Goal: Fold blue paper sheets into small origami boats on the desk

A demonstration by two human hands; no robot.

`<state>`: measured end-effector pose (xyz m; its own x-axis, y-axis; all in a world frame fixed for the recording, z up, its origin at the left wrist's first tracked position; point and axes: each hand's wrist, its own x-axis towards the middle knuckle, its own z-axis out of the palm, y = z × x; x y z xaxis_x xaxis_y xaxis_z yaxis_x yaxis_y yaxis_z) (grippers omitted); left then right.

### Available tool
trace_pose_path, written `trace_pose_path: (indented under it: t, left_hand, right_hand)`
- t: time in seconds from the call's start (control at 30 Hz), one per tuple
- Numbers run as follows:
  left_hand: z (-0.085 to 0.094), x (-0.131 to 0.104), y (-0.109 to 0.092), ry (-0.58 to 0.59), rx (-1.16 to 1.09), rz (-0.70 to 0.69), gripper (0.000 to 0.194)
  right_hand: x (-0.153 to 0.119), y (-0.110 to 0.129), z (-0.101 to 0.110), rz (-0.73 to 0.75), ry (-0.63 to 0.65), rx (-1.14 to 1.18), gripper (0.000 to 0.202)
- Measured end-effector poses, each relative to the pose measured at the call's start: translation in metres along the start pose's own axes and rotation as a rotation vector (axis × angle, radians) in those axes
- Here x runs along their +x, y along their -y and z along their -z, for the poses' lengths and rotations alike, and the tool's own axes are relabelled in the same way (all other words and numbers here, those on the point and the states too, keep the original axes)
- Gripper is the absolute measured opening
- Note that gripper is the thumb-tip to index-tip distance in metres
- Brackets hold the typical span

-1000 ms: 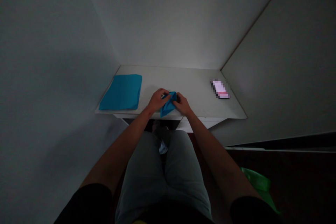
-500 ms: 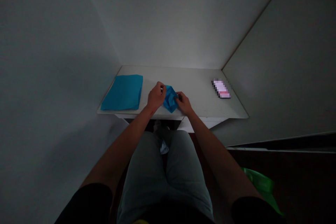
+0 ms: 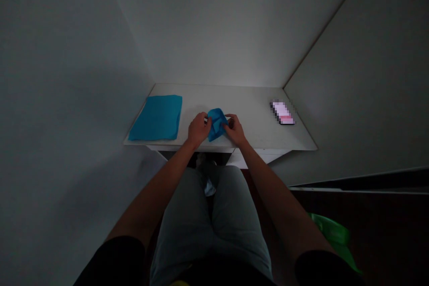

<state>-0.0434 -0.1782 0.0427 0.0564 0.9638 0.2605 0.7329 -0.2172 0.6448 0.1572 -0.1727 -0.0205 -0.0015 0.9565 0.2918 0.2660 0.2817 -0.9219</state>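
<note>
A small piece of folded blue paper [image 3: 216,124] is held just above the white table [image 3: 250,98], near its front edge. My left hand [image 3: 199,128] pinches its left edge between thumb and fingers. On the opposite side, my right hand [image 3: 235,129] grips the right edge, thumb on the near face and fingers curled behind. Creases cross the middle of the paper. Left of my left hand lies a stack of flat blue paper sheets [image 3: 157,118].
A phone with a blurred, lit screen [image 3: 283,113] lies at the table's right end. White walls enclose the table at the back and both sides. A green plastic object [image 3: 331,232] stands on the dark floor at lower right.
My left hand has come down slightly, from the paper's top left corner to its left side. The folded paper has turned and its outline looks squarer. My right hand keeps its hold.
</note>
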Motion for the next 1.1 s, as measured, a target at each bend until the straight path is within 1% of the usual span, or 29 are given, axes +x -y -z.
trace_pose_path:
  t: [0.1,0.17,0.27,0.33,0.4,0.47,0.57,0.6,0.67,0.73,0.8,0.87,0.93,0.97,1.03,1.1]
  left_hand:
    - [0.003,0.006,0.005,-0.010,-0.082,0.085,0.017]
    - [0.006,0.009,0.007,-0.017,-0.084,0.100,0.018]
    - [0.010,0.013,0.009,-0.034,-0.065,0.094,0.018]
    - [0.012,0.016,0.011,-0.041,-0.076,0.107,0.018]
    - [0.012,0.019,0.014,-0.040,-0.120,0.143,0.018]
    - [0.009,0.021,0.018,-0.033,-0.191,0.198,0.018]
    - [0.001,0.020,0.024,-0.009,-0.377,0.273,0.015]
    - [-0.003,0.018,0.026,0.018,-0.461,0.288,0.016]
    - [-0.010,0.013,0.032,0.092,-0.619,0.303,0.023]
    - [-0.016,0.007,0.038,0.131,-0.702,0.284,0.028]
    - [-0.021,0.003,0.044,0.114,-0.703,0.232,0.027]
    - [-0.024,-0.001,0.048,0.097,-0.678,0.192,0.028]
    - [-0.024,-0.004,0.048,0.094,-0.662,0.181,0.032]
    - [-0.024,-0.005,0.047,0.087,-0.659,0.174,0.033]
    - [-0.024,-0.007,0.044,0.076,-0.667,0.138,0.034]
    - [-0.023,-0.008,0.041,0.088,-0.676,0.098,0.034]
  right_hand:
    - [-0.002,0.002,0.000,0.012,0.083,-0.037,0.068]
    - [-0.002,0.002,0.000,0.012,0.122,-0.063,0.069]
    - [-0.001,0.000,0.001,0.002,0.126,-0.094,0.057]
    - [0.000,-0.003,0.001,0.005,0.098,-0.091,0.048]
    - [0.001,-0.005,0.002,0.011,0.062,-0.063,0.042]
    - [0.001,-0.007,0.002,0.003,0.045,-0.016,0.043]
    - [0.001,-0.008,0.002,-0.021,0.076,0.063,0.050]
    - [0.000,-0.008,0.002,-0.025,0.092,0.080,0.051]
    - [0.000,-0.008,0.003,-0.020,0.118,0.083,0.051]
    - [0.000,-0.008,0.003,-0.002,0.113,0.052,0.052]
    - [0.000,-0.008,0.003,0.040,0.063,-0.011,0.050]
    - [0.000,-0.009,0.003,0.097,0.019,-0.115,0.037]
    - [-0.001,-0.008,0.002,0.145,0.012,-0.247,0.020]
    - [-0.001,-0.007,0.002,0.161,0.013,-0.309,0.017]
    - [0.000,-0.003,0.000,0.182,-0.002,-0.404,0.019]
    - [0.005,0.004,-0.003,0.187,-0.038,-0.478,0.027]
